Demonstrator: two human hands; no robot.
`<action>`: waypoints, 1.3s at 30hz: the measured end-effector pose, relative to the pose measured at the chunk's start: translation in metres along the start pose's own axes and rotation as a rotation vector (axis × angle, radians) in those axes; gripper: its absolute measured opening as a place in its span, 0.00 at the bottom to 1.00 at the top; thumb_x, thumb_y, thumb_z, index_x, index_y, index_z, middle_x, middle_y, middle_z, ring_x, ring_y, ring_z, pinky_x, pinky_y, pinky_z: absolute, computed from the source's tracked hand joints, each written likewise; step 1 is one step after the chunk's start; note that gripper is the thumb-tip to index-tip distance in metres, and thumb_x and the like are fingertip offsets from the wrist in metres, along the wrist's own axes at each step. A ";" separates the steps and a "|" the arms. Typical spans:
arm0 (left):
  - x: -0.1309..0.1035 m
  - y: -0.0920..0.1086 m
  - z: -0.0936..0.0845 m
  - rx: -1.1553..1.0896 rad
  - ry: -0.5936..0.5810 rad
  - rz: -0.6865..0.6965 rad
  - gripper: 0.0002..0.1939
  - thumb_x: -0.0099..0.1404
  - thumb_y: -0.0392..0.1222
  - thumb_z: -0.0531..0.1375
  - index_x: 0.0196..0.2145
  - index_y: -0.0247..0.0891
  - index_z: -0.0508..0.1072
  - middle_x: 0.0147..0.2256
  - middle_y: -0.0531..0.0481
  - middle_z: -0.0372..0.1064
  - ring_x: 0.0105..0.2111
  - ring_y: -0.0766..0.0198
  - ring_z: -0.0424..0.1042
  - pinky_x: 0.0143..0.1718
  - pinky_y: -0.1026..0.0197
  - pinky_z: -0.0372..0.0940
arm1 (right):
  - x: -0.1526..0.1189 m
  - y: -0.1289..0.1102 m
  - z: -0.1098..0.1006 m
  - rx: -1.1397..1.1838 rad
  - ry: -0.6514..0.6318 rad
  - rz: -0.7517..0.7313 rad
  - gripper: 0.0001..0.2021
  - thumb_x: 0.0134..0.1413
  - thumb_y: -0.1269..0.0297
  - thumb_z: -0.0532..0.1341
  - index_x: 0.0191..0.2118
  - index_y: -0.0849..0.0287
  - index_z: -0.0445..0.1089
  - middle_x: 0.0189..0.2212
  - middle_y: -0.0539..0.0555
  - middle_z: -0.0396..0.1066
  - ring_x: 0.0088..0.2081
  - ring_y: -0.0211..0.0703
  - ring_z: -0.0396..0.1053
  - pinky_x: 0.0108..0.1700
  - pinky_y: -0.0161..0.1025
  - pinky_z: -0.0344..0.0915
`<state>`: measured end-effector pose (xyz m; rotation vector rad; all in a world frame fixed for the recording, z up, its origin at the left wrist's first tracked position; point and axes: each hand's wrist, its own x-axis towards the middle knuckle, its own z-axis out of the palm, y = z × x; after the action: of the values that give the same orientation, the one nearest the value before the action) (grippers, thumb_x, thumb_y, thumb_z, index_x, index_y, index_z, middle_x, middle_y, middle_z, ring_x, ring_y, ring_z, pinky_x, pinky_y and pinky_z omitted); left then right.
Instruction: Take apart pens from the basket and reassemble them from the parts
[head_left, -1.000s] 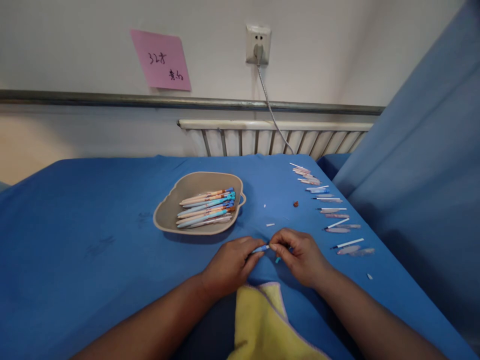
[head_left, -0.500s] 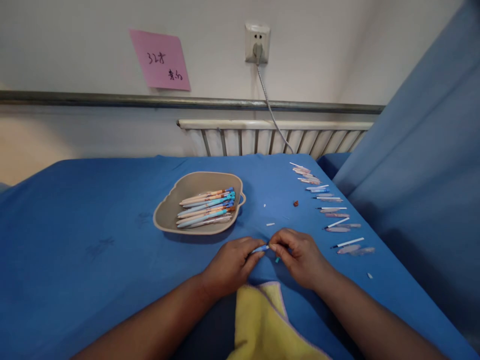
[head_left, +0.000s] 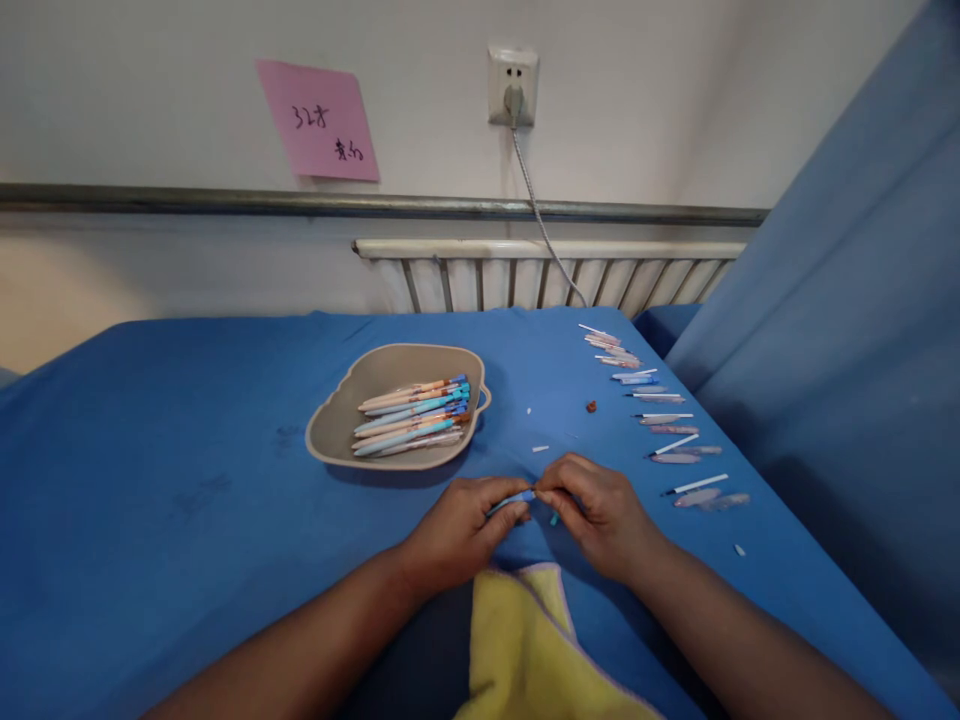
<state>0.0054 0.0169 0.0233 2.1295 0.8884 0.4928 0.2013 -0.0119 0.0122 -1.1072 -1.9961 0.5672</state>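
Between the thumb and fingers of my left hand (head_left: pixel 463 530) is a blue pen (head_left: pixel 513 502), its right end pointing toward my other hand. My right hand (head_left: pixel 592 508) is closed in a pinch right at that end; what its fingertips grip is small and mostly hidden. A small teal piece (head_left: pixel 554 519) shows just under my right fingers. Beyond my hands, a beige basket (head_left: pixel 330 458) holds several assembled pens (head_left: pixel 409 418) in blue, teal and peach. A small white stick (head_left: pixel 541 449) and a brown piece (head_left: pixel 591 406) lie on the blue cloth.
Along the right side, pen refills (head_left: pixel 696 485) and clear or pinkish pen parts (head_left: pixel 697 498) lie in several small groups. A yellow cloth (head_left: pixel 517 640) is at the near edge. The blue sheet (head_left: pixel 187 420) covers the table. A blue curtain (head_left: pixel 847 300) hangs at right.
My right fingertips have closed in slightly on the pen's end, and the pen has shifted a little to the left. The other things stay where they were.
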 end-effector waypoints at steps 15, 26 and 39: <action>0.000 0.004 -0.001 -0.125 -0.057 -0.078 0.14 0.67 0.44 0.50 0.36 0.36 0.73 0.28 0.52 0.71 0.26 0.68 0.68 0.29 0.68 0.62 | 0.000 -0.002 -0.004 0.011 -0.028 -0.045 0.06 0.58 0.72 0.54 0.35 0.58 0.67 0.31 0.53 0.70 0.34 0.39 0.68 0.36 0.35 0.63; 0.000 0.004 0.000 -0.157 0.000 -0.028 0.15 0.67 0.45 0.50 0.43 0.38 0.71 0.31 0.51 0.71 0.28 0.68 0.68 0.31 0.67 0.63 | 0.002 0.005 0.000 0.221 -0.003 0.254 0.05 0.54 0.65 0.59 0.30 0.59 0.68 0.23 0.48 0.71 0.25 0.36 0.67 0.29 0.33 0.63; 0.000 0.007 -0.001 -0.043 0.039 0.007 0.15 0.68 0.44 0.50 0.47 0.40 0.69 0.40 0.49 0.73 0.39 0.63 0.70 0.44 0.63 0.63 | 0.002 0.004 -0.009 0.071 -0.003 0.165 0.03 0.54 0.68 0.59 0.31 0.58 0.68 0.26 0.49 0.71 0.28 0.36 0.67 0.32 0.33 0.62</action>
<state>0.0078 0.0147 0.0295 2.0906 0.8851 0.5540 0.2096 -0.0077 0.0156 -1.2350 -1.8830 0.7203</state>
